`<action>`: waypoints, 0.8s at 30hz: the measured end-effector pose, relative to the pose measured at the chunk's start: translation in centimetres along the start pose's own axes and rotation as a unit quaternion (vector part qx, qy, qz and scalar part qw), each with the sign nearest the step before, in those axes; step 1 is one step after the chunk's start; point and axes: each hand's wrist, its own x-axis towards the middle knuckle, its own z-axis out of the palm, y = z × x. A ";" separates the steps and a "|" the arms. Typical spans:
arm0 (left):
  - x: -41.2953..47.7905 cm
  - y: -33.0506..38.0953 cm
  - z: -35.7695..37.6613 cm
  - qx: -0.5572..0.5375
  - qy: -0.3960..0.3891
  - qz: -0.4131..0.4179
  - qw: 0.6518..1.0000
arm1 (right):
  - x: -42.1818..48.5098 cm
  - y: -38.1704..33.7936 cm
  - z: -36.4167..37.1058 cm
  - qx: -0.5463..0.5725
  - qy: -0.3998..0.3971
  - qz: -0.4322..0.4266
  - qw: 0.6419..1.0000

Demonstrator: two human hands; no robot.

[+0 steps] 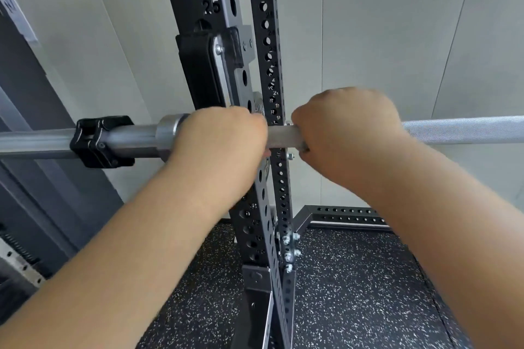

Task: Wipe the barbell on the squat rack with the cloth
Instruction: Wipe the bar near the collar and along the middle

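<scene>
In the head view, the barbell (465,129) is lying level across the squat rack (272,71), running from the left edge to the right edge of the frame in front of the black perforated upright. A black collar clamp (103,141) is sitting on the smooth sleeve, left of the hands. The left hand (221,137) is wrapping over the bar right at the sleeve's shoulder, its fingers curling closed around the steel. The right hand (347,125) is closing over the shaft just beside it, with a short bare stretch of bar showing between the two. Something pale and grey is peeking out under the right fist; whether this is the cloth cannot be told, and no cloth is showing plainly anywhere.

To do this step well, the person is probably best steadying the bar with the left hand while the right is sliding along the knurled shaft, squeezing evenly and twisting so the wipe is reaching the underside too. Care is needed near the upright, where knuckles could be knocking the bolts.
</scene>
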 end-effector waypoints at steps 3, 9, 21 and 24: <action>-1.7 2.2 2.1 0.046 0.079 -0.035 0.995 | -0.5 -0.4 0.4 -0.005 0.032 -0.015 0.999; -1.3 4.3 4.0 0.023 0.150 -0.103 0.983 | 1.3 -0.2 -0.7 0.019 -0.042 0.023 0.999; 1.7 3.5 2.2 -0.043 0.043 -0.083 0.995 | -0.6 1.7 0.0 0.009 -0.013 0.058 0.998; 2.5 3.4 2.0 -0.063 -0.013 -0.098 0.993 | -1.1 0.4 1.4 -0.016 0.058 -0.009 0.998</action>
